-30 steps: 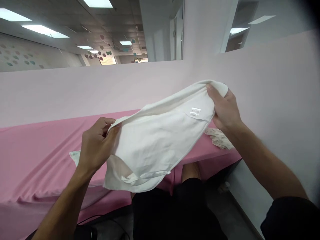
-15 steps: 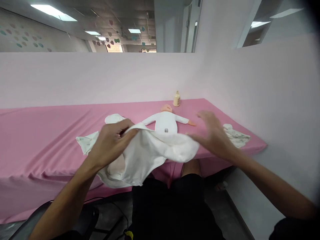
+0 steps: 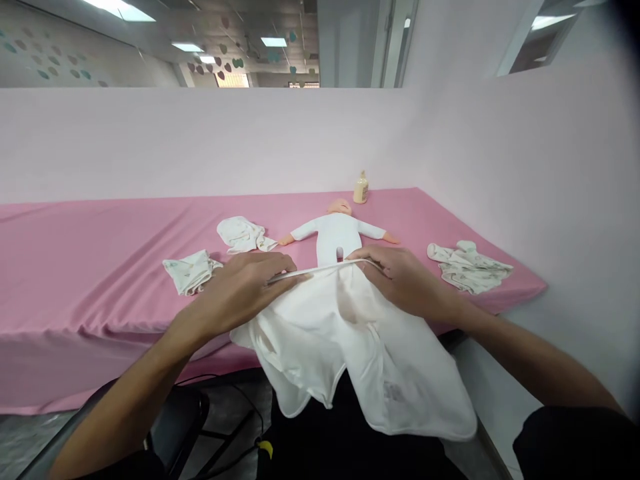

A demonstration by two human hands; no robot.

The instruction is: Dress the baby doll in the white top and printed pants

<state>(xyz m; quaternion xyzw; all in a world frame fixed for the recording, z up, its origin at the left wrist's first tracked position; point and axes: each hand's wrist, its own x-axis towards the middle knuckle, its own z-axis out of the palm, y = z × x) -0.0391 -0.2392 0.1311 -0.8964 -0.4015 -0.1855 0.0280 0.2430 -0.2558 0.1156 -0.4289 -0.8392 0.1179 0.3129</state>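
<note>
A soft white baby garment (image 3: 320, 320) hangs in front of me, its upper edge stretched between my two hands. My left hand (image 3: 245, 283) pinches that edge on the left, fingers closed over it. On the right, my right hand (image 3: 400, 277) grips the same edge between thumb and fingers. The lower part drops in loose folds over my lap, and a faint printed patch shows on it. Just beyond my hands a baby doll (image 3: 337, 233) in a white suit lies on its back, arms spread, head towards the wall. Its legs are hidden behind the garment.
A pink sheet (image 3: 100, 267) covers the table. A folded patterned cloth (image 3: 190, 272) and a crumpled white cloth (image 3: 243, 233) lie left; patterned baby clothes (image 3: 470, 267) lie right. A pump bottle (image 3: 361, 188) stands by the wall. A dark chair (image 3: 175, 413) is at lower left.
My right hand, open and loose of the cloth before, has come in and taken hold of the garment's edge. The garment has spread out and now hangs lower, towards the right.
</note>
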